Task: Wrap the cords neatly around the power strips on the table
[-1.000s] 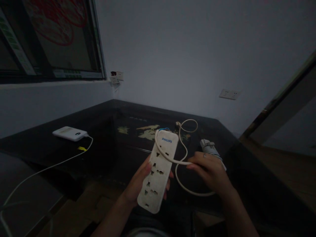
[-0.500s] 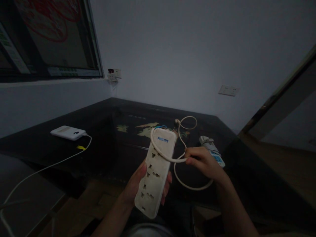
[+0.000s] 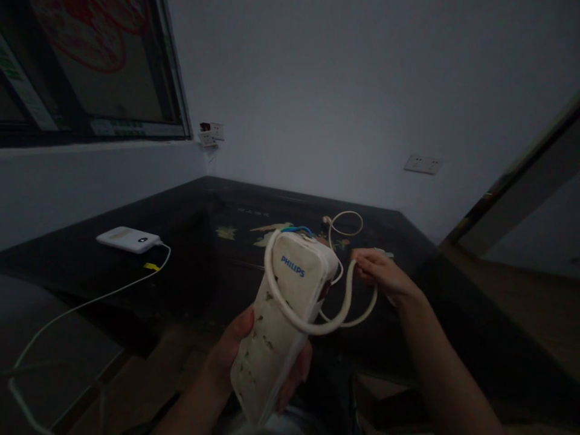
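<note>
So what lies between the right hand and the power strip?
Only the cream cord of the power strip: in the head view it loops across the gap up to the right hand, which grips it.

Cord (image 3: 312, 329) end vanishes behind right hand (image 3: 378, 272); power strip (image 3: 290, 290) hides most of the left hand (image 3: 232, 345).

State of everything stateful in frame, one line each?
power strip: held tilted in left hand, visible sockets empty.
cord: looped across the strip's face, gripped by right hand.
power bank: flat on table, white cable plugged in.
wall socket: nothing plugged in.
</note>
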Demonstrator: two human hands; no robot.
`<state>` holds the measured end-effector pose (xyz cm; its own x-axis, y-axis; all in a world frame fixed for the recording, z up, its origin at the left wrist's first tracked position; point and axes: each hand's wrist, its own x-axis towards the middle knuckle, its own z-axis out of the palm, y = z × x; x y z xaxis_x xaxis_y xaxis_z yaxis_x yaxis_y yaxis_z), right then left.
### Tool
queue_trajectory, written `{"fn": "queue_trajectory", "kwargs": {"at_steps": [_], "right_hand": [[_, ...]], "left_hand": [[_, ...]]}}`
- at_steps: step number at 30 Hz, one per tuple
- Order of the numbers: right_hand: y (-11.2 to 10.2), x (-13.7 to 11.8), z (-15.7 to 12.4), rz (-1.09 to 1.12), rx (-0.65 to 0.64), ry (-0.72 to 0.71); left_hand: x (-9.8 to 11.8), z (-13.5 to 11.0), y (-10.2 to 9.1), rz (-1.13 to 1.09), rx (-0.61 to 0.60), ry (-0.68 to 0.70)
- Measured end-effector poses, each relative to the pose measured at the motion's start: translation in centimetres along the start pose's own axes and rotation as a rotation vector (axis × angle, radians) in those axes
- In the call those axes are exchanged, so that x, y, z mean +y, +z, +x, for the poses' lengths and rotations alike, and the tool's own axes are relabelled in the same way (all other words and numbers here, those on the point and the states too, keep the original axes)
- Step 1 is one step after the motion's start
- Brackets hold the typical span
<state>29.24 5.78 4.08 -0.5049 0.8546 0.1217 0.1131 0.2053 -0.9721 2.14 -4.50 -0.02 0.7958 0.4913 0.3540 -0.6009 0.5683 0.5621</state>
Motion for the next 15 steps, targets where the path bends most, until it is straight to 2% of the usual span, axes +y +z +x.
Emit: {"fn": "queue_trajectory", "kwargs": {"at_steps": [4, 8, 11, 13, 15], "right_hand": [[0.8, -1.3, 2.8, 0.044, -0.12, 0.092], [2.3, -3.4, 5.5, -0.048, -0.214, 0.197], [3.5, -4.9, 6.8, -0.212, -0.309, 0.192], [4.1, -5.7, 7.3, -0.319, -0.362, 0.166], [4.6, -6.5, 7.5, -0.399, -0.363, 0.138]], "left_hand": [[-0.5, 0.1, -0.3, 0.023, -0.031, -0.034], [-0.9, -0.3, -0.7, 0.187, 0.063, -0.087], [-0.9, -0.7, -1.0, 0.377, 0.126, -0.162], [-1.0, -0.7, -1.2, 0.431, 0.135, -0.204], [-1.0, -0.6, -1.2, 0.431, 0.148, -0.215]]}}
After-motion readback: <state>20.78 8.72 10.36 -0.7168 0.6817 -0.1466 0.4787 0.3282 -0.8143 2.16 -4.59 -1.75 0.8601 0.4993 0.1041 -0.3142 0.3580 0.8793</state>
